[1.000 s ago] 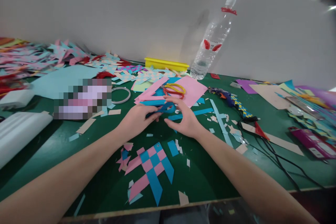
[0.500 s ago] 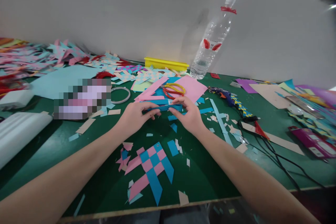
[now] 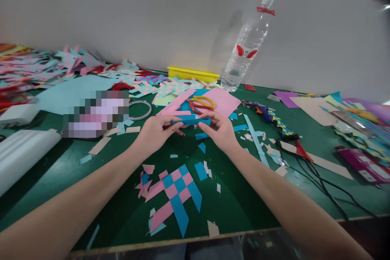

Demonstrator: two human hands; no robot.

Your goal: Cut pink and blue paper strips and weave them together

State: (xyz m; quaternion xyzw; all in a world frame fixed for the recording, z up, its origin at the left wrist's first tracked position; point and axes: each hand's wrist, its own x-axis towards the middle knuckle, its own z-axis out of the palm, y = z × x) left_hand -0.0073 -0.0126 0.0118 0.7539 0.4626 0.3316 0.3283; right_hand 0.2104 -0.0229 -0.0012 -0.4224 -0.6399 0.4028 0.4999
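Folded blue paper strip (image 3: pixel 191 122) is off the table (image 3: pixel 115 227), roughly level, held between both hands above the middle. Left hand (image 3: pixel 155 131) pinches its left end, thumb against fingers; right hand (image 3: pixel 222 131) pinches the right end the same way. Hands apart, strip bridges them. Just behind: pink paper sheet (image 3: pixel 228 101) with yellow and red handle loops (image 3: pixel 203 100) on it. Nearer the front edge, below the hands: pink-and-blue woven paper piece (image 3: pixel 178 189), lying flat, small paper scraps around it. Grey ring (image 3: pixel 150 109) left of the pink sheet. Back edge: yellow tray (image 3: pixel 191 74), then clear bottle (image 3: pixel 245 48), tilted, near the grey wall (image 3: pixel 137 16). Back left corner: heap of pink and light-blue strips (image 3: pixel 55 63), blurry. Toward the right edge: magenta case (image 3: pixel 361 164), black cords (image 3: pixel 319 178) left of it.
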